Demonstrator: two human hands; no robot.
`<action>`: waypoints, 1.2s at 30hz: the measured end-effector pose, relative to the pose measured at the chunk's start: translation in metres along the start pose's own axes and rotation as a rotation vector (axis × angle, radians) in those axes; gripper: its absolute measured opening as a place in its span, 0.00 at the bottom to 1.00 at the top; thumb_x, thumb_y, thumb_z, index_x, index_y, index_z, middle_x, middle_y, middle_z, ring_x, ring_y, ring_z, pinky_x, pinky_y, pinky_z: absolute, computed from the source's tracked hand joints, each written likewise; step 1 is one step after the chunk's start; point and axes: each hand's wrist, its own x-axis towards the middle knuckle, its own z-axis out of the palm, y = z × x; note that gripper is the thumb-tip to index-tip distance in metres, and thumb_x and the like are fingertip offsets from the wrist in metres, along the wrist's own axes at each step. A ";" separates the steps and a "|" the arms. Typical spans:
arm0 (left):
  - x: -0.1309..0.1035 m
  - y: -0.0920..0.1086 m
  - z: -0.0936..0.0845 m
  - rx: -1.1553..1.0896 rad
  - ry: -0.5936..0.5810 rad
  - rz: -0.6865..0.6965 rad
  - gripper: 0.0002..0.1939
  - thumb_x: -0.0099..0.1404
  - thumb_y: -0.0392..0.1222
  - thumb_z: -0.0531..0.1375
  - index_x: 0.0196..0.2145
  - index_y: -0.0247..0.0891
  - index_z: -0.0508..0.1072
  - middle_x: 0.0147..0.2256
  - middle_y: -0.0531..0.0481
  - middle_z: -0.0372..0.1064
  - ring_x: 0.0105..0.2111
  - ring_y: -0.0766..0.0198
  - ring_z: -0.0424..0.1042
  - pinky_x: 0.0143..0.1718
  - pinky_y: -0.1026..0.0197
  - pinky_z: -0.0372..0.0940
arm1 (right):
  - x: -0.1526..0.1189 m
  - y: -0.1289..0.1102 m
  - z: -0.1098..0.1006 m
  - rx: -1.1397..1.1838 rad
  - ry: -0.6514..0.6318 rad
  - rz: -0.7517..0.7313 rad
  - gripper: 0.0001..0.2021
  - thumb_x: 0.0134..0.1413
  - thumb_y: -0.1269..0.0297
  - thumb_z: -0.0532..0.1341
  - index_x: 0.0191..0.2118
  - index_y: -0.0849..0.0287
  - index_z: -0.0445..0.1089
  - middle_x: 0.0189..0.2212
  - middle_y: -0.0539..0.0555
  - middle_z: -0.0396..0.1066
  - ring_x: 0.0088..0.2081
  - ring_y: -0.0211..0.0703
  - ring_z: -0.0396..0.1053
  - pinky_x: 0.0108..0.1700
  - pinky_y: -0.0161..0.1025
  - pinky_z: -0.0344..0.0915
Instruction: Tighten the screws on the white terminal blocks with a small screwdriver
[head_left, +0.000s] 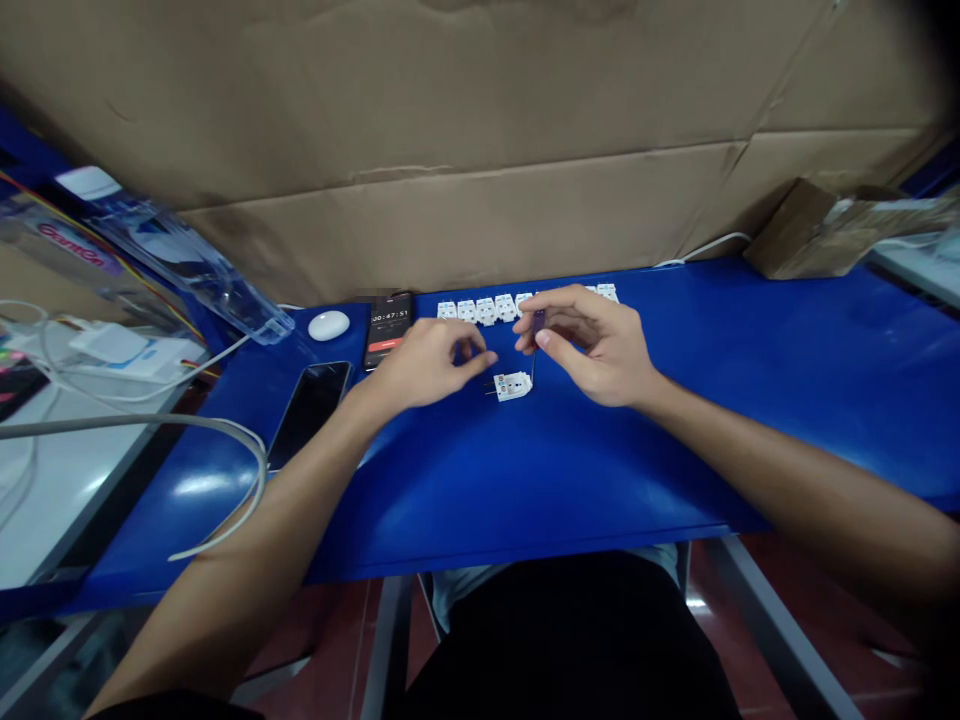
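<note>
A single white plug part (514, 386) with two thin metal pins lies on the blue table between my hands, its pins pointing left. My right hand (596, 345) is closed around the dark handle of a small screwdriver (538, 322). The screwdriver's thin shaft runs down to the right end of the plug part. My left hand (431, 362) hovers just left of that part, fingers curled and thumb brought towards the index finger. Whether anything small sits between those fingertips is hidden. Behind my hands, several similar white plug parts (486, 311) stand in a row, partly covered by my right hand.
A phone with a running timer (389, 318), a darker phone (311, 412) and a white mouse (328, 325) lie at the left. Beyond them are a plastic bottle (187, 260) and a loose grey cable (259, 455). Cardboard (465, 130) walls the back; a carton (802, 235) stands right.
</note>
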 end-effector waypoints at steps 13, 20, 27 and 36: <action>-0.004 0.006 0.002 -0.006 -0.101 0.030 0.09 0.71 0.43 0.65 0.46 0.42 0.83 0.44 0.46 0.85 0.39 0.54 0.81 0.44 0.51 0.72 | -0.001 0.001 -0.001 -0.022 -0.021 -0.024 0.15 0.72 0.64 0.67 0.60 0.55 0.79 0.46 0.54 0.84 0.41 0.41 0.85 0.49 0.43 0.87; -0.001 -0.014 -0.016 -0.020 -0.163 0.058 0.10 0.73 0.42 0.64 0.48 0.42 0.83 0.45 0.47 0.85 0.40 0.55 0.81 0.46 0.54 0.72 | 0.001 -0.002 0.000 -0.026 -0.021 -0.030 0.14 0.72 0.67 0.66 0.59 0.55 0.79 0.46 0.54 0.84 0.41 0.41 0.85 0.48 0.42 0.86; 0.015 -0.068 -0.048 0.236 -0.003 -0.081 0.14 0.75 0.42 0.62 0.52 0.41 0.85 0.47 0.42 0.84 0.47 0.50 0.79 0.54 0.50 0.70 | 0.001 -0.001 0.002 -0.004 -0.004 -0.026 0.15 0.70 0.69 0.66 0.59 0.55 0.79 0.45 0.54 0.85 0.41 0.40 0.85 0.48 0.41 0.87; 0.039 -0.110 -0.033 0.301 0.000 -0.097 0.13 0.76 0.42 0.62 0.51 0.40 0.85 0.47 0.41 0.83 0.48 0.49 0.76 0.58 0.47 0.68 | -0.002 -0.003 0.000 -0.028 -0.029 0.005 0.16 0.70 0.70 0.66 0.60 0.56 0.79 0.46 0.54 0.85 0.41 0.40 0.85 0.48 0.42 0.87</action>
